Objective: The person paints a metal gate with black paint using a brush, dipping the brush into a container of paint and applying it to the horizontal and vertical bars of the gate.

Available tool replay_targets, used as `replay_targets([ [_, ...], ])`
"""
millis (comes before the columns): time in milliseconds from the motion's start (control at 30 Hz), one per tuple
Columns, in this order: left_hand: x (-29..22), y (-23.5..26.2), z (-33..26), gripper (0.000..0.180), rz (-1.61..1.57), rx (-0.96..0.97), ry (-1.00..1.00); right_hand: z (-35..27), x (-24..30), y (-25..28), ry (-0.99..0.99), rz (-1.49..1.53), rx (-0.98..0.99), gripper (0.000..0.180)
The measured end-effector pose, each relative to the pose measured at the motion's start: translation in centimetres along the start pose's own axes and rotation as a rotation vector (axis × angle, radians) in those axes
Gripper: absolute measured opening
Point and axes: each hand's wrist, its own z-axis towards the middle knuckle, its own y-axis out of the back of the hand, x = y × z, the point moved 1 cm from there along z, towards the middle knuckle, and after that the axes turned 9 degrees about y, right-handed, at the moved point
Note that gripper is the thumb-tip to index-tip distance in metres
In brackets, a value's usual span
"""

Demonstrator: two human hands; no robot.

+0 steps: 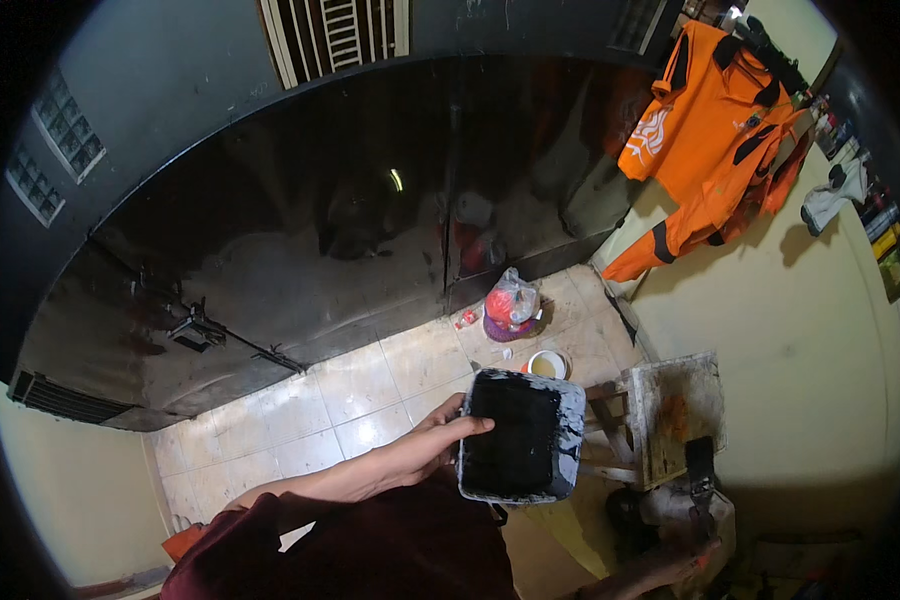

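My left hand [432, 445] grips a squarish pale plastic tub [571, 440] by its left side, with the thumb over the rim. Black paint [515, 430] coats the inside of the tub, and dark smears cover its right wall. Low on the right, in dim light, my right hand [692, 562] is closed round the handle of a paintbrush [701, 475]. Its dark bristles point upward, apart from the tub. Shadow partly hides the fingers of that hand.
A paint-stained wooden stool [676, 415] stands by the right wall. A white cup [547, 366] and a purple basket [505, 328] with plastic bags sit on the tiled floor. A glossy black metal gate [290, 220] spans the front. An orange jacket [715, 130] hangs at right.
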Motion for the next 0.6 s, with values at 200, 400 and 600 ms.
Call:
replay_targets([
  [200, -2.5, 3.3, -2.5, 0.067, -0.13, -0.072, -0.109, -4.5, -0.2, -6.4, -0.193, 0.355, 0.291, 0.05],
  [400, -4.4, 10.3, -7.0, 0.066, -0.156, -0.322, -0.339, -16.9, 12.6, -19.1, -0.135, 0.447, 0.924, 0.032],
  [600, -7.3, 19.8, -9.0, 0.061, -0.315, -0.349, -0.346, -29.9, 17.2, -25.1, -0.31, 0.366, 1.086, 0.031],
])
